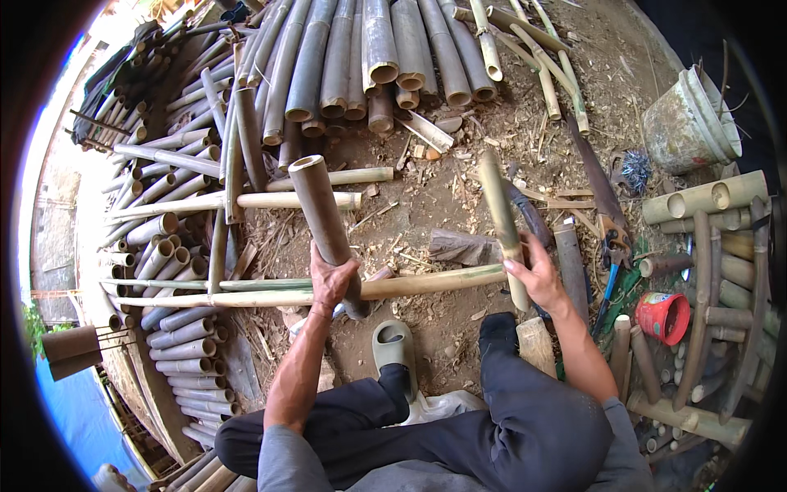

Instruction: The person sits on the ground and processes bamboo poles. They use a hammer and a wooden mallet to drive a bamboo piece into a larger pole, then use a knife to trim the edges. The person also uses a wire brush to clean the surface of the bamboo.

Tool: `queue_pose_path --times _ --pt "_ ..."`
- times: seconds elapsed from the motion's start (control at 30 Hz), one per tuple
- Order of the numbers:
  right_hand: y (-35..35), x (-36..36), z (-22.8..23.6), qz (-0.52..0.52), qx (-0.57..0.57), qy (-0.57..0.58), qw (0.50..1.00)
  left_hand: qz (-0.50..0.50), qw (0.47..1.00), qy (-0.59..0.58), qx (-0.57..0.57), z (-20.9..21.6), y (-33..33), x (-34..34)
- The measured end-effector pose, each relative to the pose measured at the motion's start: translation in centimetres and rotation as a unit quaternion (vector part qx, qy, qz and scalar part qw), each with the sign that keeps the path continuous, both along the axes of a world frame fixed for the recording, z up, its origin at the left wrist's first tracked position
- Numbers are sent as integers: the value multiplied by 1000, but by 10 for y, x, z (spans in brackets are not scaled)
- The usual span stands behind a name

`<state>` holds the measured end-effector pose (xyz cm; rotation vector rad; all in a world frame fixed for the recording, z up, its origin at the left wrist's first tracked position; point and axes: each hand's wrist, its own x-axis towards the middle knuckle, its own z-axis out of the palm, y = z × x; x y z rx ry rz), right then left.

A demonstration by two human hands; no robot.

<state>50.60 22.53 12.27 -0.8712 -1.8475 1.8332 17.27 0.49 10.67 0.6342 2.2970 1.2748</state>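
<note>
My left hand [332, 277] is wrapped round the lower part of a thick brown bamboo tube [318, 197], its open end tilted up and away from me. On the right, my right hand [537, 277] grips a slimmer, paler bamboo stick [498, 197] near its lower end, thumb along its side. The stick's upper part is slightly blurred, and the two pieces are well apart. Below them a long pale bamboo pole [426, 284] lies crosswise between my hands, passing behind the tube. My feet rest on the ground, one in a green-grey slipper [395, 348], the other in a dark sock.
Stacked bamboo culms [328, 66] fill the far side, with more cut lengths [184, 361] at the left. On the right are a dirty white bucket [689, 123], a red pot [662, 318], a saw with a blue part [611, 254] and a bamboo frame [705, 205]. Shavings litter the dirt.
</note>
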Motion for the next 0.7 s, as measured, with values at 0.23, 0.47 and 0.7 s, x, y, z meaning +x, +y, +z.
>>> queue_pose_path --times 0.23,0.47,0.7 --pt "-33 8 -44 -48 -206 -8 977 140 960 201 -140 -29 -47 -97" --pt "-87 15 -109 -118 -114 -213 963 185 872 436 -122 0 -18 -143" --pt "-100 10 -113 -15 -5 -346 938 -355 913 -15 -200 -77 71 122"
